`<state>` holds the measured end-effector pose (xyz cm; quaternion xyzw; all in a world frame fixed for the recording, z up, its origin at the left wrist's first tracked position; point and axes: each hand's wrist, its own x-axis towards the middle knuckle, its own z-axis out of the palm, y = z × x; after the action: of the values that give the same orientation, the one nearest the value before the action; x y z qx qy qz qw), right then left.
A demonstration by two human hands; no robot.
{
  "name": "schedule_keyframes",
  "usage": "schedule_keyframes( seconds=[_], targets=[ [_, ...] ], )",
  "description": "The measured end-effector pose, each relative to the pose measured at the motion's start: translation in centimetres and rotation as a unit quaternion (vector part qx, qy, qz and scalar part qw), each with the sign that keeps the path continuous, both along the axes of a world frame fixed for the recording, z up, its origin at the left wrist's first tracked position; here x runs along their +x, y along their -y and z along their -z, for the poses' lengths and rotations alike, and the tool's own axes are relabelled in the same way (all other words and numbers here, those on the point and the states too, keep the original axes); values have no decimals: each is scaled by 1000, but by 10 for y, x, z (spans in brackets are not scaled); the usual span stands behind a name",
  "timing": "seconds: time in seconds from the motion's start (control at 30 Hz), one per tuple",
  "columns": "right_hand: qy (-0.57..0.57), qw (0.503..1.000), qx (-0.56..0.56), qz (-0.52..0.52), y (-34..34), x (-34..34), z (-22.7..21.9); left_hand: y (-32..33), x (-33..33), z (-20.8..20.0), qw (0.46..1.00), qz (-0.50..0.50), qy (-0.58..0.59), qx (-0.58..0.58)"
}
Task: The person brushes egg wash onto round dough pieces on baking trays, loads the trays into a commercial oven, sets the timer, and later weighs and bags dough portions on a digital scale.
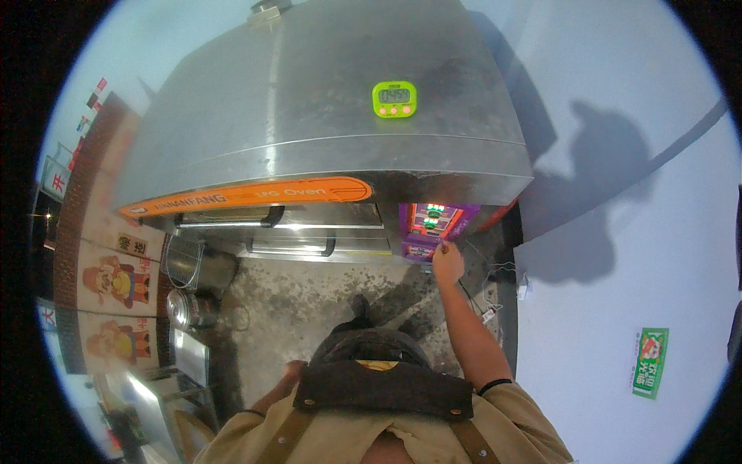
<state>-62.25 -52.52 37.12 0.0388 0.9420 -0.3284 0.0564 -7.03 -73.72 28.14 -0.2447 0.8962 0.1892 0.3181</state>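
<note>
A large stainless steel deck oven (pixel 325 100) stands in front of me, with an orange strip (pixel 255 193) along its front. My right hand (pixel 448 264) reaches up to the purple control panel (pixel 434 222) at the oven's right end. Its fingers are pinched together at the panel's lower part; whatever lies between them is hidden. Lit green digits show on the panel above the hand. My left hand (pixel 294 371) hangs low beside my dark apron (pixel 382 390), away from the oven; its fingers are too small and shaded to read.
A green digital timer (pixel 394 100) sits on the oven's top. Oven door handles (pixel 270 216) stick out at the front. A wire basket (pixel 185 259), a metal canister (pixel 185 309) and a metal-topped table (pixel 143 398) stand left. White cables (pixel 488 311) run along the right wall.
</note>
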Motion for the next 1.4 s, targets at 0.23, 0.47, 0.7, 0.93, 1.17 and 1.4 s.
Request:
schedule_keyframes(
  seconds=[0.23, 0.47, 0.7, 0.93, 1.17, 1.4],
  targets=[
    [135, 976, 43, -164, -113, 108, 154, -21, -9, -16, 999, -53, 4, -8],
    [252, 726, 343, -540, -280, 214, 279, -37, -19, -32, 996, -85, 13, 1],
    [436, 875, 4, -211, -362, 218, 291, -31, -41, -36, 998, 3, -59, -10],
    [434, 795, -351, 238, -308, 181, 239, -18, -64, -30, 994, -18, -95, 46],
    [431, 835, -313, 136, -289, 193, 229, -24, -80, -20, 991, 111, -1, -69],
    [423, 880, 124, -178, -331, 243, 249, -30, -77, -40, 918, -332, -105, 190]
  ],
)
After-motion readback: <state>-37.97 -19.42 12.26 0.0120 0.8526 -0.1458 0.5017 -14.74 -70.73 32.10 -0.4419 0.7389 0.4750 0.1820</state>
